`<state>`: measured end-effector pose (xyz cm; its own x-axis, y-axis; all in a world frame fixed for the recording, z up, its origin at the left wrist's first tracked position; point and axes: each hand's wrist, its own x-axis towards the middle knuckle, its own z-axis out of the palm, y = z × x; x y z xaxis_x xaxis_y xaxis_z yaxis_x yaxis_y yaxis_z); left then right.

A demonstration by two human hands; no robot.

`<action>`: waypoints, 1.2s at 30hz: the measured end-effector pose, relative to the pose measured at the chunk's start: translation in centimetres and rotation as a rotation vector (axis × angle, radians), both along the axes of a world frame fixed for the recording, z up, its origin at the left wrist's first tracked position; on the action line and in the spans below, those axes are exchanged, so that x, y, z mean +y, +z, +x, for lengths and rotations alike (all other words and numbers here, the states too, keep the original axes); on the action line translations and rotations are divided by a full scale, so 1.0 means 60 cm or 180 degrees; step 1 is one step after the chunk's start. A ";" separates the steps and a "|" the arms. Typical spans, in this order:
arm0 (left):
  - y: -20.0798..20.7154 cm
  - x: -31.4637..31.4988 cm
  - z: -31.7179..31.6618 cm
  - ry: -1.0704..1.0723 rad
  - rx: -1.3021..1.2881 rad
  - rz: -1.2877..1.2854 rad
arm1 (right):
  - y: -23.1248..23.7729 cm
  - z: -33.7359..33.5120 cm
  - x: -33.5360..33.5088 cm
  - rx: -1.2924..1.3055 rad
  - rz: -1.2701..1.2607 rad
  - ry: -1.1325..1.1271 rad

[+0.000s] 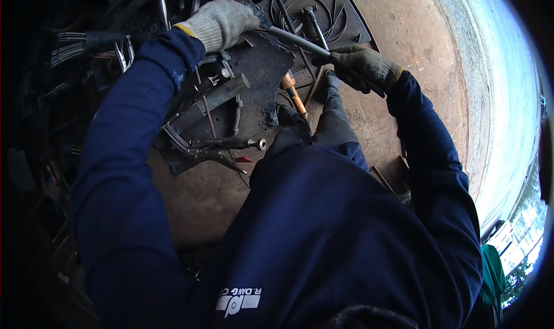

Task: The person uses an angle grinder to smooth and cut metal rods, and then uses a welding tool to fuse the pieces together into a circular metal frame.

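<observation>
My right hand (360, 66), in a dirty knitted glove, is closed around a grey metal rod (297, 42). The rod slants up and left from it toward my left hand (219, 24). That hand wears a pale glove with a yellow cuff and has its fingers curled, at a dark, rough-looking patch by the rod's far end. What those fingers grip is hidden. Beneath both hands lies a dark metal plate (262, 63). An orange, torch-shaped tool (294, 95) lies below the rod, near my legs.
A metal pipe (225, 92) and locking pliers (216, 144) lie on the left side. A coiled cable (337, 14) lies at the far side, beside a metal-headed tool (314, 26). Bundled rods (69, 49) stick out at far left. Brown floor (415, 34) spreads to the right.
</observation>
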<state>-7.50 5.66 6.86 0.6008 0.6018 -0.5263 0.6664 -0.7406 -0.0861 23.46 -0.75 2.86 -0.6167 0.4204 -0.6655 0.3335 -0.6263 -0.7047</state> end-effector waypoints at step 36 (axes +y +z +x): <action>-0.015 -0.007 -0.016 0.0035 -0.0183 -0.0014 | -0.001 -0.100 -0.128 -0.0523 0.0470 -0.0737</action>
